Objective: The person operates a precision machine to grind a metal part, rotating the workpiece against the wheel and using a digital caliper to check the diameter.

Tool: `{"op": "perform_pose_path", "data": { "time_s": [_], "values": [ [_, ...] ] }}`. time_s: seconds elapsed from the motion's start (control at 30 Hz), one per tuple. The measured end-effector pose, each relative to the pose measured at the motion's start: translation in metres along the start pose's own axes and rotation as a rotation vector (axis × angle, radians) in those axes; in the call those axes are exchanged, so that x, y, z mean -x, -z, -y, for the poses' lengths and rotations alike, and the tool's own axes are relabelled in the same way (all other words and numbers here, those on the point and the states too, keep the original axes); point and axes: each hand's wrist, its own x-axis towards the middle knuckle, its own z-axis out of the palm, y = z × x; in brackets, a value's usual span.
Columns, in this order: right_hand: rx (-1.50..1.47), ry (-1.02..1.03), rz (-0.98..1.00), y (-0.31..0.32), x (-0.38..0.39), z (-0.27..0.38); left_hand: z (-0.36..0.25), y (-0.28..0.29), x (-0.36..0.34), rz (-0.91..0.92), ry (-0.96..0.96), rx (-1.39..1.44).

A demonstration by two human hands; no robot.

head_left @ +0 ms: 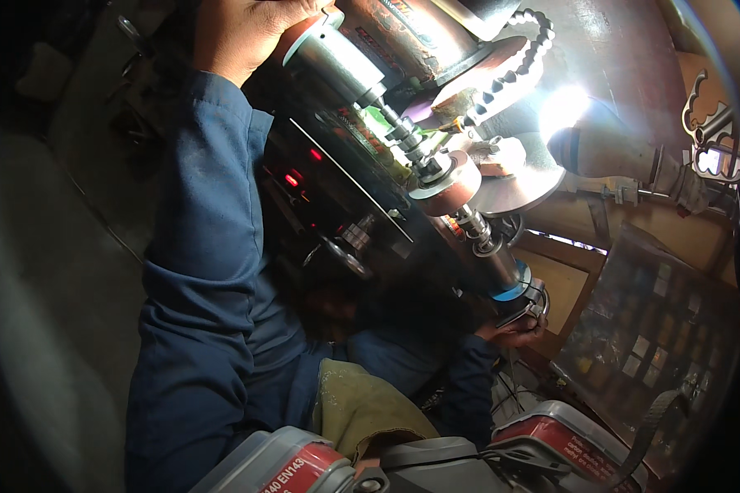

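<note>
My left hand [242,37] reaches up to the top edge, closed over the end of a metal tailstock barrel [333,62]; some of its fingers are out of frame. A stepped metal shaft [407,135] runs down and right from that barrel to a round collar [448,185]. Beyond the collar it meets a cylindrical spindle [497,267] with a blue ring [514,283]. There my right hand [514,330] is closed around a dark bracket or lever [530,306], its fingers partly in shadow. A large grinding wheel [522,181] stands behind the shaft.
A jointed coolant hose [522,53] curves down toward the shaft. A bright work lamp [567,115] glares at right. Red indicator lights [292,178] and a handwheel [343,256] sit on the dark machine front. A plastic-covered panel [654,329] leans at right. Respirator filters [551,440] show below.
</note>
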Motion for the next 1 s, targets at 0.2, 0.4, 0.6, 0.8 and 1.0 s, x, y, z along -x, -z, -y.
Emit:
{"op": "perform_pose_path", "data": {
  "time_s": [0.2, 0.4, 0.6, 0.8, 1.0],
  "values": [
    [-0.071, -0.268, 0.29, 0.009, -0.034, 0.005, -0.005, -0.003, 0.0, -0.015, 0.039, 0.051],
    [0.065, -0.337, 0.579, 0.015, -0.066, -0.001, -0.008, 0.0, -0.001, 0.01, 0.087, 0.102],
    [0.054, -0.411, 0.843, 0.01, -0.094, -0.032, -0.007, 0.0, -0.002, -0.011, 0.079, 0.084],
    [0.122, -0.594, 1.088, -0.004, -0.118, -0.046, -0.004, 0.0, -0.004, -0.038, 0.041, 0.078],
    [0.115, -0.764, 1.315, -0.019, -0.137, -0.046, -0.005, 0.0, -0.004, -0.021, 0.105, 0.115]
  ]
}}
